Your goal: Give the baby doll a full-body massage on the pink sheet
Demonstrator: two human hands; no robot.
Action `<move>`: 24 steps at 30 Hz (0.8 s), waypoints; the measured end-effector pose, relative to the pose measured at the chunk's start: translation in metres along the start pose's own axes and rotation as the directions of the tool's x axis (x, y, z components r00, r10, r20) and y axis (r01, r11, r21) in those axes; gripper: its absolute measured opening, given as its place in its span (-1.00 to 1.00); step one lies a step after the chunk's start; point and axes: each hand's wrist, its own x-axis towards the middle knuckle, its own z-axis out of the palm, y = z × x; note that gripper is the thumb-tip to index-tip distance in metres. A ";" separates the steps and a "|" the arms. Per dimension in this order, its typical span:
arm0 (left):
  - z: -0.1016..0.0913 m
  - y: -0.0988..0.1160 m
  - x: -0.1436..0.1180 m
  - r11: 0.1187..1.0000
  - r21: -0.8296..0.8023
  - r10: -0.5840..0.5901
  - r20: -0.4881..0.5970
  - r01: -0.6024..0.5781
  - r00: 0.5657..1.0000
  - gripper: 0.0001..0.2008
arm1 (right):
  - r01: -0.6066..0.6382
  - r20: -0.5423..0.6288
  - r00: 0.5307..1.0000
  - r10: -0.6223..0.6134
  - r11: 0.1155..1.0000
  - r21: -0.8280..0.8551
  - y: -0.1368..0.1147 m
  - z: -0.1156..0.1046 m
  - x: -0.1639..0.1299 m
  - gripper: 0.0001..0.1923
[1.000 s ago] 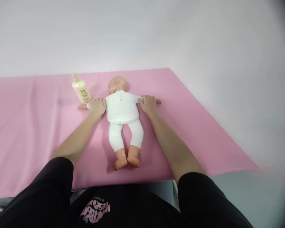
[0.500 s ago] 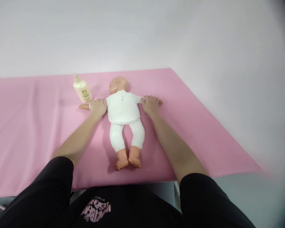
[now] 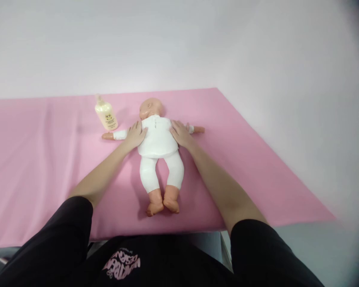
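A baby doll (image 3: 157,139) in a white top and white trousers lies face down, its head turned left and its arms stretched out sideways. My left hand (image 3: 135,135) rests flat on the doll's left-side shoulder and upper arm, fingers extended. On the opposite shoulder lies my right hand (image 3: 181,133), also flat with its fingers stretched out. Neither hand grips anything. Both of the doll's hands and its bare feet show. Beyond the doll's left-side arm stands a pump bottle (image 3: 107,116) of pale yellow liquid.
The doll lies on a pink cloth (image 3: 56,167) that covers the table, with soft folds on the left. A pale wall (image 3: 179,44) rises behind the table's far edge. The cloth's right edge runs diagonally towards me.
Both hands have slid inward from the doll's outstretched arms to its shoulders. More of its sleeves now shows. The bottle has not moved on the cloth.
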 end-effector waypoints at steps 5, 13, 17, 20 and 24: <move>0.002 0.017 -0.009 0.996 -0.010 0.084 0.114 -0.083 0.990 -0.18 | 0.079 0.123 0.988 -0.091 0.992 0.099 -0.020 0.002 -0.001 -0.21; -0.005 0.032 -0.031 0.966 0.076 0.218 0.285 -0.249 0.934 -0.29 | 0.199 0.270 0.943 -0.196 0.980 0.014 -0.058 -0.011 -0.023 -0.31; -0.018 0.043 -0.046 0.936 0.147 0.261 0.323 -0.320 0.910 -0.37 | 0.248 0.327 0.919 -0.222 0.968 -0.039 -0.076 -0.033 -0.038 -0.40; -0.035 0.057 -0.059 0.936 0.154 0.247 0.354 -0.317 0.902 -0.47 | 0.279 0.373 0.897 -0.238 0.959 -0.058 -0.089 -0.051 -0.048 -0.50; -0.046 0.062 -0.069 0.945 0.096 0.262 0.344 -0.312 0.902 -0.59 | 0.241 0.389 0.899 -0.200 0.969 -0.060 -0.098 -0.068 -0.056 -0.58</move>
